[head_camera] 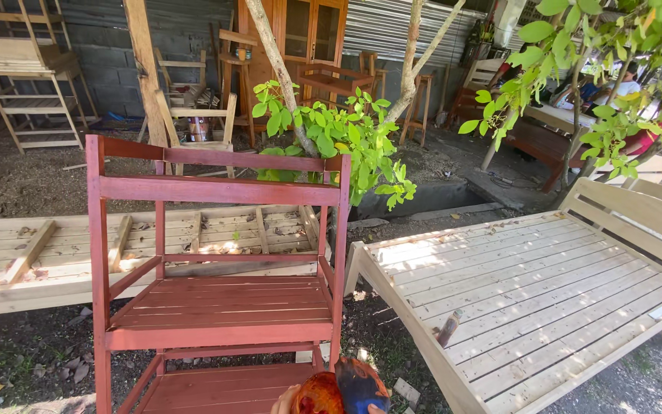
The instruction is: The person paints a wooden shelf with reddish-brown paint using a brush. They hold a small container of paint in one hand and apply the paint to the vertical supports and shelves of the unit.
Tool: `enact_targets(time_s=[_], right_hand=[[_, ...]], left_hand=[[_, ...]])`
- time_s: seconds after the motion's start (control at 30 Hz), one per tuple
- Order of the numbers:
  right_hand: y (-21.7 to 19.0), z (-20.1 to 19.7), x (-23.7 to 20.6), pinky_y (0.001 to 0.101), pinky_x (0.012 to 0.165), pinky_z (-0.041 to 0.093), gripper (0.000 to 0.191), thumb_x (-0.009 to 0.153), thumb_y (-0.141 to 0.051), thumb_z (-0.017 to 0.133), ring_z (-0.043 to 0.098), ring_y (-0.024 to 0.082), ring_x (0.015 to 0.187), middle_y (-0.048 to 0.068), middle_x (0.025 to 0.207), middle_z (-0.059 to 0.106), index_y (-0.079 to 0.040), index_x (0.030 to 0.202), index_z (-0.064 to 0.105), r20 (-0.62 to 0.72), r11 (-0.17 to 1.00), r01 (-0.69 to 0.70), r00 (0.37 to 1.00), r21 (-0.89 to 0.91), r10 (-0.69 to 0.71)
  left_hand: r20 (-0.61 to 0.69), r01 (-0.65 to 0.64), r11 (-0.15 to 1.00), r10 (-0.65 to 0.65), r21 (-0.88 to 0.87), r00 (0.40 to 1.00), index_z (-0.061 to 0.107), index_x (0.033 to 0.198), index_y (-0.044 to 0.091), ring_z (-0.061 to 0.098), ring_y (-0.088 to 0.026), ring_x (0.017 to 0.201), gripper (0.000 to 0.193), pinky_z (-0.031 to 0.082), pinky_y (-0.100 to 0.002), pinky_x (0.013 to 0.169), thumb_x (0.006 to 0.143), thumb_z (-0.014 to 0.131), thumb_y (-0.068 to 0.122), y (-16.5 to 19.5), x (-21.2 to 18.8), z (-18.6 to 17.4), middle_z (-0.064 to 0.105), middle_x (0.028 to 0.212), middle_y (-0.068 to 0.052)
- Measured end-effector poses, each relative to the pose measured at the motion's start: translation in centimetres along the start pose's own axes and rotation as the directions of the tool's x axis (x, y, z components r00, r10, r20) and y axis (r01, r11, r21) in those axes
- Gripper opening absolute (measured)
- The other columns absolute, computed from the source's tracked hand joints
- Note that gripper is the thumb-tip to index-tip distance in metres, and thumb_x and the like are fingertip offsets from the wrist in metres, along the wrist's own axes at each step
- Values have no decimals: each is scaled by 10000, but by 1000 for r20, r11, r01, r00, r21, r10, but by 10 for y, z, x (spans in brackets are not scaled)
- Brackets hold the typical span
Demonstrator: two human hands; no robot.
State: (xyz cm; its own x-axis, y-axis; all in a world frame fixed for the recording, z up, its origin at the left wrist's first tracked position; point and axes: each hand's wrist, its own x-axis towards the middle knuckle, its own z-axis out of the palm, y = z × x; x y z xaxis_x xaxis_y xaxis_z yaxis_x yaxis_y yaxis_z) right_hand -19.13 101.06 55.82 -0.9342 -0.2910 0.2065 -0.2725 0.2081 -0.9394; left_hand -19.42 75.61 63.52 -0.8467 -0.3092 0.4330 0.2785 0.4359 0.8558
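Note:
A red-stained wooden shelf rack [216, 307] stands upright in front of me, with two slatted shelves and a top rail. At the bottom edge, just right of the rack's lower shelf, a hand that seems to be my right hand [285, 402] shows only its fingertips. They wrap around a rounded lump, orange-red on one side and dark blue on the other [340, 389], perhaps a stained rag or sponge. My left hand is out of view.
An unpainted slatted bed frame [545, 299] lies to the right with a small brown object [447, 328] on it. Another bare frame [55, 253] lies behind the rack. A leafy sapling [346, 142], stools, cabinets and a seated person [622, 88] are farther back.

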Motion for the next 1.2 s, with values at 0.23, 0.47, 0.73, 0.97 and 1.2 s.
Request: enact_targets(time_s=[0.23, 0.47, 0.73, 0.97, 1.2], right_hand=[[-34, -8, 9, 375, 1002, 510, 444, 1002, -216, 614, 655, 206, 1180, 141, 1271, 672, -62, 1414, 557, 20, 995, 83, 996, 52, -84], [-39, -21, 17, 380, 1076, 493, 471, 1029, -225, 591, 637, 209, 1270, 142, 1353, 657, -49, 1461, 522, 88, 982, 89, 991, 167, -105], [-50, -8, 8, 404, 1072, 489, 459, 1033, -188, 637, 648, 235, 1289, 162, 1357, 676, -15, 1445, 532, -84, 963, 250, 963, -98, -258], [-63, 2, 2, 386, 1054, 506, 445, 988, -151, 687, 684, 227, 1253, 152, 1307, 716, -12, 1398, 585, -170, 979, 185, 966, -85, -197], [-44, -14, 10, 345, 1143, 436, 444, 1048, -183, 509, 600, 186, 1356, 103, 1419, 644, -62, 1474, 478, 130, 937, -34, 991, 349, -12]], left_hand=[[-89, -47, 998, 43, -42, 995, 727, 1148, 44, 718, -307, 1167, 330, 521, -443, 1087, 879, 663, 223, 15, 0, -12, 749, 1116, -180], [-42, -48, 999, 47, -23, 998, 710, 1169, 36, 702, -318, 1156, 373, 523, -453, 1046, 825, 732, 178, 11, -1, -27, 736, 1115, -189], [-56, -21, 998, 18, -61, 998, 702, 1175, 28, 700, -323, 1163, 379, 546, -451, 1035, 837, 744, 195, 8, -6, -25, 725, 1128, -198], [-33, -63, 995, 60, -78, 998, 677, 1180, -6, 685, -347, 1161, 460, 557, -463, 1005, 800, 804, 220, 4, -10, -25, 700, 1134, -226], [-32, 33, 996, -35, -81, 999, 686, 1198, 28, 696, -305, 1179, 368, 558, -431, 1048, 853, 714, 154, -1, -11, -14, 702, 1162, -198]])
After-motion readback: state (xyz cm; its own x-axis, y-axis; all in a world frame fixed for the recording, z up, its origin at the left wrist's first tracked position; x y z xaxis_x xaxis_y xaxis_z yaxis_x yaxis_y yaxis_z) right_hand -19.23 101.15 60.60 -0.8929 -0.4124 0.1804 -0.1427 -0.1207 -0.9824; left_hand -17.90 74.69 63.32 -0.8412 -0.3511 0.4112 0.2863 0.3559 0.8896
